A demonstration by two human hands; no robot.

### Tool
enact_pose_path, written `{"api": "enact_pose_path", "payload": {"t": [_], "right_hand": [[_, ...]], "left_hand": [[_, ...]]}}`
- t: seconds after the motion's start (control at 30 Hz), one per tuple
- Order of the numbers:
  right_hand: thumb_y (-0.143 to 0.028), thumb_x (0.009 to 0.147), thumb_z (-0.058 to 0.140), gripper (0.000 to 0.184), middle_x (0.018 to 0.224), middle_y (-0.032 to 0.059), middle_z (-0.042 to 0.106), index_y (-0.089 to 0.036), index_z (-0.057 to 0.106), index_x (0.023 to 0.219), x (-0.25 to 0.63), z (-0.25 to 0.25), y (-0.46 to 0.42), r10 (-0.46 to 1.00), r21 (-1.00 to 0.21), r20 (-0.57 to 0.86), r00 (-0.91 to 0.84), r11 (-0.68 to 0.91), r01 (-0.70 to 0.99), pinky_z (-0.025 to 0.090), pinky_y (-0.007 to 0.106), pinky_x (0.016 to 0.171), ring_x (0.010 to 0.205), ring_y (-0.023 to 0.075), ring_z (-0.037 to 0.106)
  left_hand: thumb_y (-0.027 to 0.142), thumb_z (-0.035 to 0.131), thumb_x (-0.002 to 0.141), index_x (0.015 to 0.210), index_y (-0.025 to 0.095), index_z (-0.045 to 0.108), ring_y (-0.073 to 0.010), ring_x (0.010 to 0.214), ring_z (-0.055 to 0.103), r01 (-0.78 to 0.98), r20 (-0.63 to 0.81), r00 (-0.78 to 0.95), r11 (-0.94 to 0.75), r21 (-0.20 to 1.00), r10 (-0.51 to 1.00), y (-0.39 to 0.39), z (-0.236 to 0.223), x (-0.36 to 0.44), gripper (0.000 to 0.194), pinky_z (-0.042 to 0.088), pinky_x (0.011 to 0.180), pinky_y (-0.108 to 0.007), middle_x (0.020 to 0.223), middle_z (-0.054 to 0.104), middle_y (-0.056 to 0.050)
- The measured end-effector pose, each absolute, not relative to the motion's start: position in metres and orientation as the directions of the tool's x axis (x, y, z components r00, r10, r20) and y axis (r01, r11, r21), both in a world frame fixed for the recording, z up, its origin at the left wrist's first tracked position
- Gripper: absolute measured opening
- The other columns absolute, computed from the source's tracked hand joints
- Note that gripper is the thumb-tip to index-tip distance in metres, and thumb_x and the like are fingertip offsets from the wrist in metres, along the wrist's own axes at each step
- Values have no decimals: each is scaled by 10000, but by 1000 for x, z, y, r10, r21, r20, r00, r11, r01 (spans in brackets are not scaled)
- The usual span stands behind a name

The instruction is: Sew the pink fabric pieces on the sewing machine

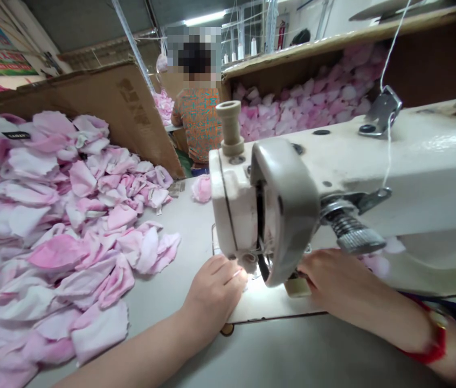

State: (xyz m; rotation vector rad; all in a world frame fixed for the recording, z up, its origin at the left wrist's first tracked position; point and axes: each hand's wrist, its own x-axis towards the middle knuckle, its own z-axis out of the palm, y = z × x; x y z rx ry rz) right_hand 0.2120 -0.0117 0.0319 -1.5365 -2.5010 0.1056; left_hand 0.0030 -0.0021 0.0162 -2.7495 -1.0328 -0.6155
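A white sewing machine (236, 215) fills the right half of the head view, its lamp-lit needle area low under the head. Beside that area, on the machine bed (268, 307), rests my left hand (215, 285), knuckles up and fingers curled together. Whatever lies under its fingertips is hidden. On the other side of the machine head, my right hand (329, 280) has its fingers bent inward next to a small beige block (297, 287). The machine head covers part of those fingers, and I cannot make out what they hold.
Pink and white fabric pieces (62, 253) are heaped on the table at left, against a cardboard panel (90, 102). More pink pieces (304, 105) fill a box behind the machine. A person in a patterned shirt (201, 124) is farther back. White thread (389, 54) runs down to the machine.
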Motion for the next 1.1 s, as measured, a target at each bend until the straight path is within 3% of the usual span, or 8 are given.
{"api": "enact_pose_path", "payload": {"t": [0.13,0.3,0.43,0.6,0.83,1.1], "right_hand": [[-264,813,397,313,491,28,540,-178,482,524,207,31,-5,917,-75,120,-380,390,918,235,247,433,469,136,513],[-263,816,385,331,480,25,529,-178,450,502,202,29,-5,917,-62,119,-380,389,919,231,251,438,478,140,521],[-293,811,408,340,470,18,514,-180,439,492,207,27,-6,919,-55,132,-373,382,923,226,245,440,482,138,516],[-296,809,417,333,452,15,498,-184,464,499,208,26,-3,920,-42,131,-369,377,925,222,251,443,477,139,512],[-219,802,398,319,472,34,528,-178,459,492,206,28,-2,912,19,148,-383,385,923,222,257,443,473,134,515],[-281,786,472,182,556,-5,573,-207,575,657,210,29,-7,921,-175,87,-380,389,905,250,244,464,522,144,527]], "left_hand": [[139,276,882,807,161,545,-141,698,522,671,374,677,-741,43,634,-5,17,3,280,441,662,-274,744,581,-22],[128,316,859,788,151,538,-161,694,508,659,375,697,-752,4,612,-3,13,4,234,434,629,-289,732,566,-32],[113,368,834,834,158,526,-157,735,505,656,330,703,-754,41,630,-3,13,3,165,441,660,-283,783,567,-24],[85,351,829,873,175,513,-151,784,519,665,356,669,-739,103,652,-4,12,3,191,455,672,-272,821,570,-25],[86,333,836,881,188,512,-149,771,519,665,290,702,-744,60,651,-4,17,0,210,459,713,-301,831,562,-30],[92,332,862,1058,170,478,-166,951,523,433,221,882,-900,-38,415,8,36,-24,256,463,815,-320,1006,570,-69]]}}
